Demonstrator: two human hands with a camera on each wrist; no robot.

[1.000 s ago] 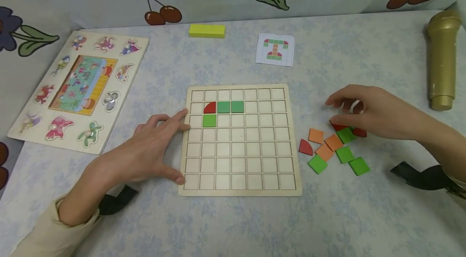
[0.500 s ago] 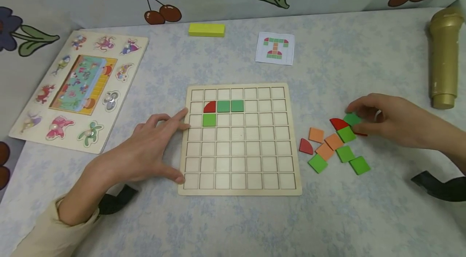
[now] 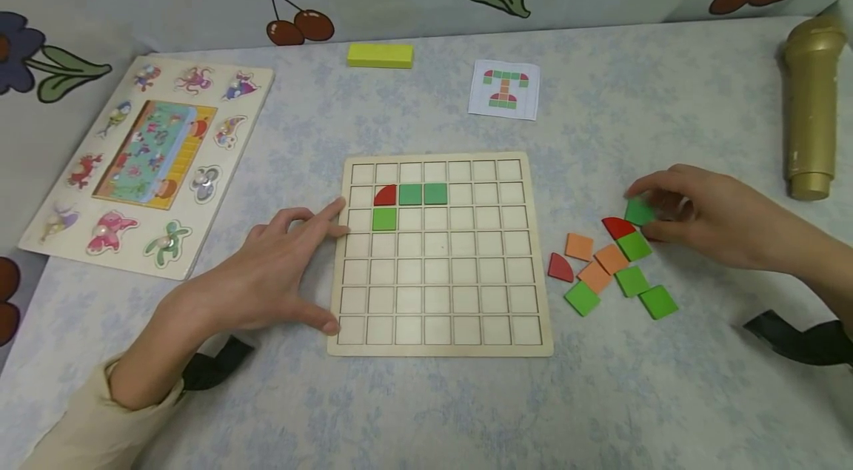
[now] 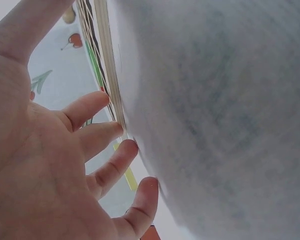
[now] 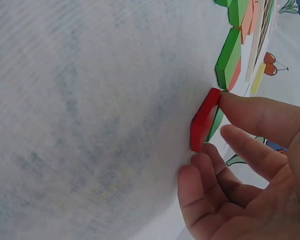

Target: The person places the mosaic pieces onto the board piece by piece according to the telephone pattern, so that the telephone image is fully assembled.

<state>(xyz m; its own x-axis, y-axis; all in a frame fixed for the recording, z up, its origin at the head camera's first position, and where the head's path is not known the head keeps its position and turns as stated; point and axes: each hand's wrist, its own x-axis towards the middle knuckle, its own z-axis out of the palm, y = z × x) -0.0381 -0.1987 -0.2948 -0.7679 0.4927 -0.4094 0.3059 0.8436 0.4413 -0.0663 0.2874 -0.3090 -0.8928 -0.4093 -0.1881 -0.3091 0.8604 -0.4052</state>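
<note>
In the head view my left hand (image 3: 280, 277) lies spread beside the wooden grid board (image 3: 440, 350), thumb and fingertips touching its left edge. The board holds a red quarter-round tile (image 3: 385, 195), two darker green square tiles (image 3: 435, 194) in the same row and a light green square tile (image 3: 384, 219) below the red one. Right of the board, my right hand (image 3: 706, 215) pinches a green square tile (image 3: 640, 212) between thumb and index finger. A red tile (image 5: 204, 120) sits right by these fingers in the right wrist view; the hand hides it in the head view.
Loose orange tiles (image 3: 594, 277), green tiles (image 3: 658, 303) and red quarter-round tiles (image 3: 560, 268) lie right of the board. Behind it are a pattern card (image 3: 504, 89) and a yellow block (image 3: 380, 55). An animal puzzle board (image 3: 200, 233) lies left, a gold microphone-shaped object (image 3: 810, 115) far right.
My right hand has moved right and down to the loose tiles, closed finger and thumb on a green square tile and shifted it slightly up and left. The left hand stays at the board.
</note>
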